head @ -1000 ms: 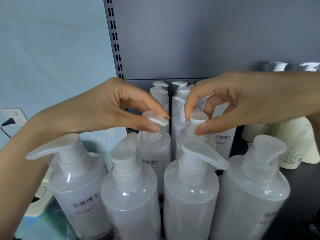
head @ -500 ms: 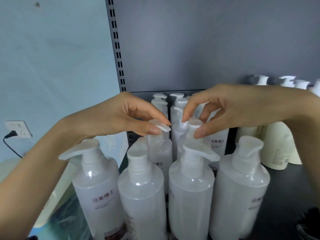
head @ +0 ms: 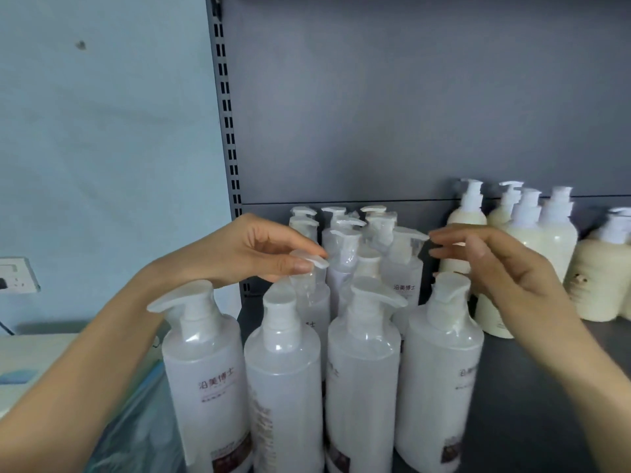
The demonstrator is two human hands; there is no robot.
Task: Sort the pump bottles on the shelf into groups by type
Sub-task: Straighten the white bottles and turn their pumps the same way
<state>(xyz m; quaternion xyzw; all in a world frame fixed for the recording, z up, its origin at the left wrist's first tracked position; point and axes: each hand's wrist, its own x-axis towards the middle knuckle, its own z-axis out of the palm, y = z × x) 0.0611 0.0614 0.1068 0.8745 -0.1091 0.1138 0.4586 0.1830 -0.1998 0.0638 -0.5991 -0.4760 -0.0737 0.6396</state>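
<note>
The left hand's (head: 252,250) fingers (head: 297,266) are pinching a pump head (head: 312,261) in the second row. The right hand (head: 505,268) is hovering, fingers spread, empty. Four clear bottles (head: 283,387) are standing in front on the shelf (head: 546,387); at least five cream bottles (head: 553,240) are grouped right.

Backdrop around the shelving bay

A pale blue wall (head: 102,131) is filling the left side, carrying a small dark mark (head: 81,45) high up. A white wall socket (head: 15,274) is sitting low on it at the left edge, with a black plug (head: 2,283) pushed in. A grey slotted upright (head: 227,131) is running down beside a plain grey back panel (head: 409,97). Clear plastic wrap (head: 136,431) is lying crumpled at the lower left.
</note>
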